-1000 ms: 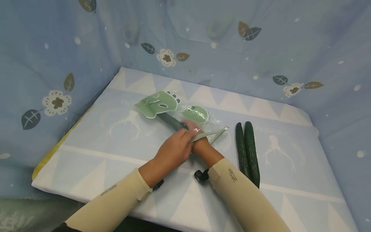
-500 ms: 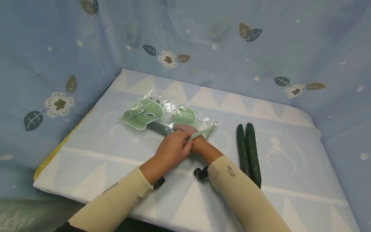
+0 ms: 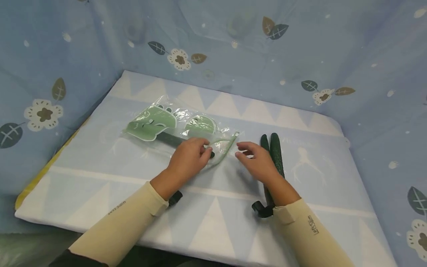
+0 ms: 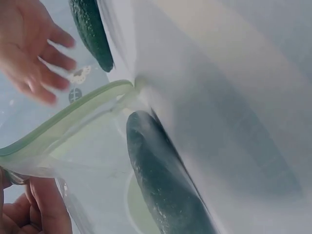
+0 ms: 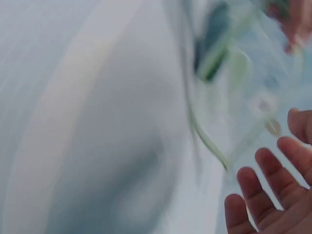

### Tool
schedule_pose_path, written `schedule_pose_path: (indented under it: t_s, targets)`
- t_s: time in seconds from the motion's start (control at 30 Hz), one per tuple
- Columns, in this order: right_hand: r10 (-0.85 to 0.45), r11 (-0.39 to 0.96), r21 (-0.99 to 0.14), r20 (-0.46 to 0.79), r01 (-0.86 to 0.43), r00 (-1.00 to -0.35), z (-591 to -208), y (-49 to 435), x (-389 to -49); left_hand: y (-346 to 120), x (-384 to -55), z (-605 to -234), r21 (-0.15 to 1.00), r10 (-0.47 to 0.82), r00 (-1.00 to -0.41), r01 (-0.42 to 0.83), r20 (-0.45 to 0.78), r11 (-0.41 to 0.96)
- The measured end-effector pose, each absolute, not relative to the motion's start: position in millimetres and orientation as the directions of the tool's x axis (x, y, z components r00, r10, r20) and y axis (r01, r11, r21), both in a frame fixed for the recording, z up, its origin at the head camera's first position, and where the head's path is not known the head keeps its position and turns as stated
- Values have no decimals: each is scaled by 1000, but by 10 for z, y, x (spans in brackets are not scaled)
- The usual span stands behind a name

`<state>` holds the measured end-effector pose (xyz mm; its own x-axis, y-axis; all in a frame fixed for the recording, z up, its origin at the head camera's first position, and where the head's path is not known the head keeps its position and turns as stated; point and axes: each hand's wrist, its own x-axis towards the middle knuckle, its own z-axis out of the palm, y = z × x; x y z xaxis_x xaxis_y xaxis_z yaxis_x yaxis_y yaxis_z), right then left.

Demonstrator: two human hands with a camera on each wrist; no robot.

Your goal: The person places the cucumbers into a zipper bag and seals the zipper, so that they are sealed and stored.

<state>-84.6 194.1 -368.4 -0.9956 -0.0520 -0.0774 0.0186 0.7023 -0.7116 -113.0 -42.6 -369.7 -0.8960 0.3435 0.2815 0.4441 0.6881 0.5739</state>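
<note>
A clear zip bag [image 3: 227, 150] with a green zip edge and green cartoon prints lies on the padded table, its mouth spread apart toward the right. Inside it is a dark green cucumber [image 3: 168, 139], its end near the opening, as the left wrist view also shows [image 4: 165, 180]. My left hand [image 3: 188, 157] pinches the bag's upper rim between thumb and fingers. To the right of the mouth, my right hand [image 3: 258, 161] is held off the bag with fingers loosely spread and nothing in them. Its forearm partly covers two loose cucumbers, the right one [image 3: 276, 152] and the left one [image 3: 264, 142].
A pale blue and white patterned cloth covers the table [image 3: 320, 159]. Blue printed curtains [image 3: 227, 63] enclose its back and sides. Black wrist cameras hang under both wrists, the right one [image 3: 261, 209] just above the cloth.
My right hand has come out of the bag, leaving the cucumber inside, and moved right toward the loose cucumbers. The bag slid left earlier. My left hand stays at its rim.
</note>
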Motion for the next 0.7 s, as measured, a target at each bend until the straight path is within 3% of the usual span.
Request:
schedule_pose_path:
  t_s: [0.17,0.37,0.57,0.7]
  targets:
    - [130,716,-681,-87,155,-988,-3546,2336,-562,-432,-1169,-3657,584,348,-896,444,276,679]
    - [323,684,-619,-217,386,-921,-3510,2712,-296,-450,-1224,-3592,642,327,-915,399,236,654]
    - [263,618,-589,-468,520,-843,-3582,2903,-170,-477,-1284,-3504,730,284,-949,292,138,618]
    - [202,562,-601,-566,568,-799,-3625,2950,-106,-491,-1301,-3452,756,279,-957,240,79,610]
